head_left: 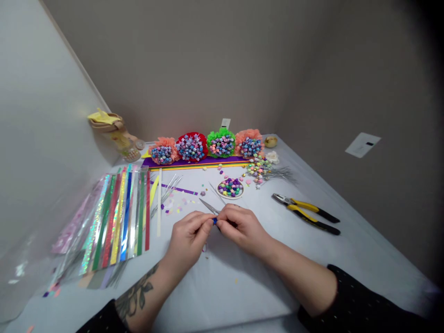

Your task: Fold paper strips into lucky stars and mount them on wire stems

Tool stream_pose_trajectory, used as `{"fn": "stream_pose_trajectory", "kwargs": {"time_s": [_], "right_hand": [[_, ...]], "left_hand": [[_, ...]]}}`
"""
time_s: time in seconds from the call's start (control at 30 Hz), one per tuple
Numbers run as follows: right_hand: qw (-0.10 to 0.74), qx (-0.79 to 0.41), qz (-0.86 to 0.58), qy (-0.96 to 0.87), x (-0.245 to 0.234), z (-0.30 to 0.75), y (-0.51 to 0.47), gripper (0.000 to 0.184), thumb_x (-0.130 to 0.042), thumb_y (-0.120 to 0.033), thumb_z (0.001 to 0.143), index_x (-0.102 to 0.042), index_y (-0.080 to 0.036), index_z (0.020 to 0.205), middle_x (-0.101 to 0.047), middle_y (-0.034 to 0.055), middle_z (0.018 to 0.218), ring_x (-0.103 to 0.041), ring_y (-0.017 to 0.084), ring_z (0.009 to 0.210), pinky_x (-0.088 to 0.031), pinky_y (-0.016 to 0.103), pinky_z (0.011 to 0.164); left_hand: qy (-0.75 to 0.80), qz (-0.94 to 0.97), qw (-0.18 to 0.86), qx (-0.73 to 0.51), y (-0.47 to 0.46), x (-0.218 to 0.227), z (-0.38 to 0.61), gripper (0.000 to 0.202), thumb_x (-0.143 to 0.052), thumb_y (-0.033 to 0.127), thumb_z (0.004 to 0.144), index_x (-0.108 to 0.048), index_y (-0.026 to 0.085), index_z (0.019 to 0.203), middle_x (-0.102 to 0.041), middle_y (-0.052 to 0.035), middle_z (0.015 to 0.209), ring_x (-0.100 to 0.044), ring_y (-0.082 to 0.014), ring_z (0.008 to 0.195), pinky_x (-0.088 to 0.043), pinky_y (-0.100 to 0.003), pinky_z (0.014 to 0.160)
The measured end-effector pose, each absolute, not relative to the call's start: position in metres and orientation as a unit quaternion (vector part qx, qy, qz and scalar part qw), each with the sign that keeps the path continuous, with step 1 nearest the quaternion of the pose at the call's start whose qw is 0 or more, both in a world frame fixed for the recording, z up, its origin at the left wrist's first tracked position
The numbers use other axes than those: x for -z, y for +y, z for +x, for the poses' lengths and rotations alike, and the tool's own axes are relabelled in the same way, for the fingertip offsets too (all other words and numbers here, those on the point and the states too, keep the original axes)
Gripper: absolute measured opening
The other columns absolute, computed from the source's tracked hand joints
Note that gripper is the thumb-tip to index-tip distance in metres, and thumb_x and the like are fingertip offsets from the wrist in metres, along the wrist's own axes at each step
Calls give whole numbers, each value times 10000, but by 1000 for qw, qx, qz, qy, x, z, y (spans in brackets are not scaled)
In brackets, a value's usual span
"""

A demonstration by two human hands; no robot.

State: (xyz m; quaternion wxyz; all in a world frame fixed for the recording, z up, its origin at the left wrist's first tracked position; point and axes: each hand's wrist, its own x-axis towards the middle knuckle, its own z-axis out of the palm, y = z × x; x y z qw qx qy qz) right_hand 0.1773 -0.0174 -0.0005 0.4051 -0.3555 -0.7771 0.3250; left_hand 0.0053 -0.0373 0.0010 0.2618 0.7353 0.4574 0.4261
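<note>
Between the fingertips of both hands is a small dark blue paper star, mostly covered by the fingers. My left hand pinches it from the left with thumb and index finger. From the right, the closed thumb and index finger of my right hand grip its other side. Silver scissor blades show just beyond the fingertips; the handles are hidden behind my right hand. A round dish of colourful folded paper stars lies beyond the hands.
Yellow-and-black pliers lie right. Sleeved shiny paper strips spread left. Several star-filled crepe flowers line the back, near loose stars and thin wires. A glass jar stands back left.
</note>
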Motion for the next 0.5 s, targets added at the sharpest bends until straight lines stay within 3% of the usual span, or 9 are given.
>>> {"fn": "stream_pose_trajectory", "kwargs": {"time_s": [0.37,0.5], "right_hand": [[427,-273,-405,-761,7,168,-21,161,-473,-127,767,-502,-181,618,-472,-7,609,-449,112,569,-357,232,551],[424,-372,-415,-713,1,170,-20,152,-499,-180,756,-534,-168,609,-489,-5,595,-460,110,565,-358,233,546]], "left_hand": [[464,734,236,-436,-38,-1,12,200,-512,173,864,-708,179,902,-677,-45,773,-622,-138,692,-502,-233,656],[455,737,250,-433,-37,0,8,202,-511,161,864,-702,177,926,-677,-56,807,-630,-143,729,-508,-238,666]]}}
